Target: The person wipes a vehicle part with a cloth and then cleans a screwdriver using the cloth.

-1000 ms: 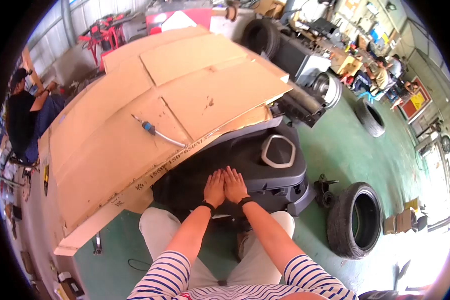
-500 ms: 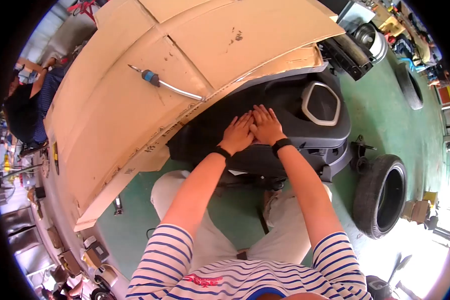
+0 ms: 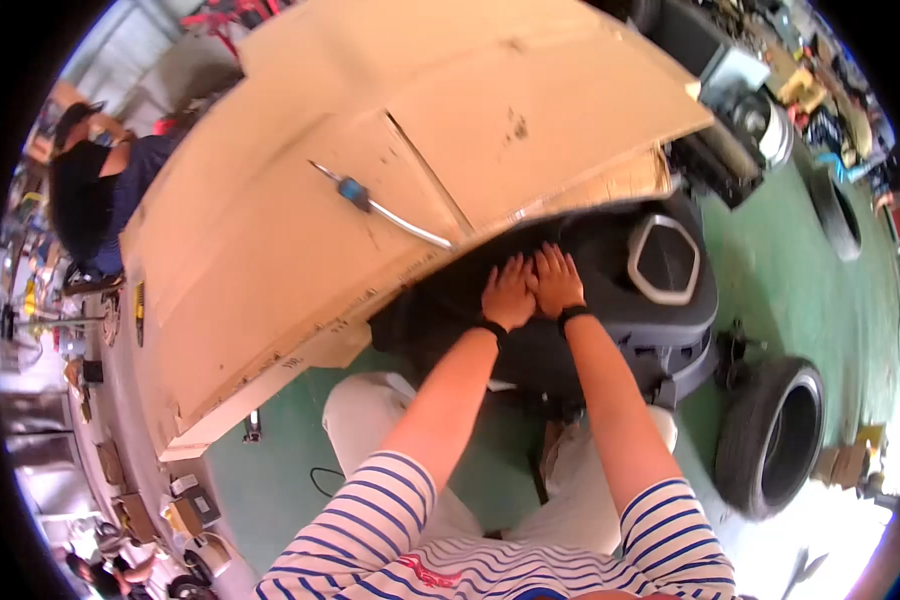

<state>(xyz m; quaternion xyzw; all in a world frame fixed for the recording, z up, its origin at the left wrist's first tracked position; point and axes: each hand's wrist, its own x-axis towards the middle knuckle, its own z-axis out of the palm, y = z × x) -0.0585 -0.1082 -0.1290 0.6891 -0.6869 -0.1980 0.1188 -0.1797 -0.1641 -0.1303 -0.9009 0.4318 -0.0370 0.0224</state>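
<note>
On top of the black moulded plastic panel (image 3: pixel 600 238), both bare hands rest palm down and hold nothing. The left hand (image 3: pixel 509 297) lies flat, its fingers extended and slightly apart. The right hand (image 3: pixel 557 285) lies beside and touching it, fingers likewise straight, with narrow gaps between them. A pale-rimmed polygonal insert (image 3: pixel 664 262) is set in the panel to the right of the hands. Large cardboard sheeting (image 3: pixel 260 260) adjoins the panel's far side; on it lies a blue-and-black-gripped tool (image 3: pixel 354 193) with a curved metal shaft pointing toward the panel. A tyre (image 3: pixel 738 440) stands on the green floor (image 3: pixel 255 475) at right. Another person (image 3: pixel 82 195) sits beyond the cardboard at left.
</note>
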